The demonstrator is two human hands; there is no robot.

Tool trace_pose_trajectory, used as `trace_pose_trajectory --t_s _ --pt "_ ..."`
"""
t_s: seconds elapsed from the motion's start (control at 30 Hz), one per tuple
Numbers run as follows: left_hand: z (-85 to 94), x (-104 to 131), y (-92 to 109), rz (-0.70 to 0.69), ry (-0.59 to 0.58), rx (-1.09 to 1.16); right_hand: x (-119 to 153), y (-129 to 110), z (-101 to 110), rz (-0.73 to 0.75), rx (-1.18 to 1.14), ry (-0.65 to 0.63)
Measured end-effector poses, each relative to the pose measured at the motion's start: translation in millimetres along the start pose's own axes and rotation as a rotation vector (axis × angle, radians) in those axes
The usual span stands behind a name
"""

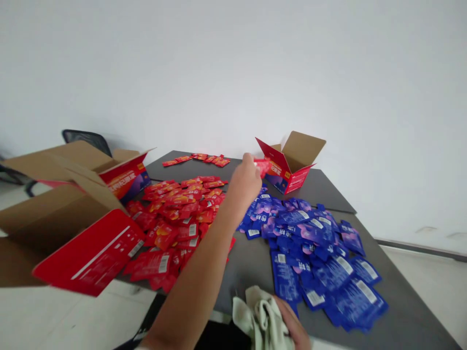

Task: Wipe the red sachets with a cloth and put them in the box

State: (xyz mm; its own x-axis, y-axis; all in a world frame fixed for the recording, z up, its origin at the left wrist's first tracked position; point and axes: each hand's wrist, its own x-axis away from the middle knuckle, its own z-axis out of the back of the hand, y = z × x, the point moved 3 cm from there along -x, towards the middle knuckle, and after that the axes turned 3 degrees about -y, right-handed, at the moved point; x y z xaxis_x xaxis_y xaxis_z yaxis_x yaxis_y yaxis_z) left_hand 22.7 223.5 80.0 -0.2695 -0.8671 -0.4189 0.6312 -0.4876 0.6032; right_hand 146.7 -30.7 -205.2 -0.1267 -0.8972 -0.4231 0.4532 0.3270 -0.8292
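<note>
Sachet (pixel 263 165) pinched in left hand (pixel 245 182) fingers, just short of small red box (pixel 288 170) ahead-right; right hand (pixel 292 323) clutches cloth (pixel 260 316).

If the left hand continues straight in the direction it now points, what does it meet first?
Probably the small open red box. The left hand, holding a red packet, points toward the box's near flap. Depth is unclear, so a gap may remain.

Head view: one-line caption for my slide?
Left hand carries a red sachet toward the small box; right hand grips cloth.
</note>
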Motion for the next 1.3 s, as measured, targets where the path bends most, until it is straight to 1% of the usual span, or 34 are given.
trace_pose_trajectory --t_s 0.07,0.1,0.17,0.2,0.23,0.3,0.4,0.5,0.57,0.63,0.7,0.73,0.77,0.8,0.9,0.93,1.0,1.07,1.1,1.2,1.27,1.3 --pt "0.3 60 12 -0.007 -0.108 0.048 -3 -7 0 0.029 0.004 0.021" --pt "-0.9 88 14 -0.030 -0.161 0.061 -4 -12 0 0.023 0.012 0.049" --pt "-5.1 138 13 -0.104 -0.233 0.103 -5 -24 1 0.005 0.015 0.079" --pt "-8.1 159 9 -0.146 -0.259 0.134 -6 -29 1 -0.010 0.003 0.064" --pt "-11.2 178 3 -0.189 -0.270 0.171 -7 -33 2 -0.024 -0.021 0.032" --pt "-17.4 207 -11 -0.275 -0.259 0.239 -8 -41 4 -0.036 -0.094 -0.063" --pt "-26.8 236 -35 -0.402 -0.216 0.274 -7 -56 11 -0.039 -0.174 -0.197" --pt "-37.9 254 -56 -0.491 -0.221 0.226 -3 -74 17 -0.098 -0.162 -0.336" --pt "-46.5 263 -66 -0.542 -0.238 0.187 1 -80 20 -0.115 -0.162 -0.418" --pt "-55.8 270 -74 -0.591 -0.246 0.171 5 -81 20 -0.083 -0.190 -0.483" --pt "-65.7 275 -81 -0.622 -0.255 0.170 10 -76 18 -0.050 -0.220 -0.549" --pt "-70.7 276 -84 -0.625 -0.271 0.163 13 -73 16 -0.048 -0.231 -0.573" --pt "-75.5 277 -87 -0.623 -0.297 0.148 16 -70 14 -0.062 -0.235 -0.571" --pt "-79.7 278 -89 -0.617 -0.330 0.124 18 -68 12 -0.088 -0.231 -0.536" --pt "-83.9 282 -93 -0.595 -0.416 0.019 25 -70 13 -0.219 -0.175 -0.327" --pt "-81.8 285 -93 -0.589 -0.426 -0.006 27 -72 15 -0.265 -0.162 -0.294" --pt "-72.7 292 -93 -0.574 -0.411 -0.016 28 -79 21 -0.316 -0.165 -0.304" --pt "-60.3 299 -94 -0.550 -0.364 0.023 26 -86 32 -0.293 -0.182 -0.295" --pt "-54.6 301 -95 -0.535 -0.343 0.049 24 -90 39 -0.273 -0.181 -0.247" --pt "-44.0 306 -99 -0.502 -0.282 0.105 11 -99 57 -0.268 -0.100 0.030" --pt "-43.9 306 -102 -0.507 -0.257 0.120 -5 -109 60 -0.208 0.026 0.190" --pt "-45.6 306 -103 -0.516 -0.251 0.125 -15 -115 56 -0.140 0.095 0.221"
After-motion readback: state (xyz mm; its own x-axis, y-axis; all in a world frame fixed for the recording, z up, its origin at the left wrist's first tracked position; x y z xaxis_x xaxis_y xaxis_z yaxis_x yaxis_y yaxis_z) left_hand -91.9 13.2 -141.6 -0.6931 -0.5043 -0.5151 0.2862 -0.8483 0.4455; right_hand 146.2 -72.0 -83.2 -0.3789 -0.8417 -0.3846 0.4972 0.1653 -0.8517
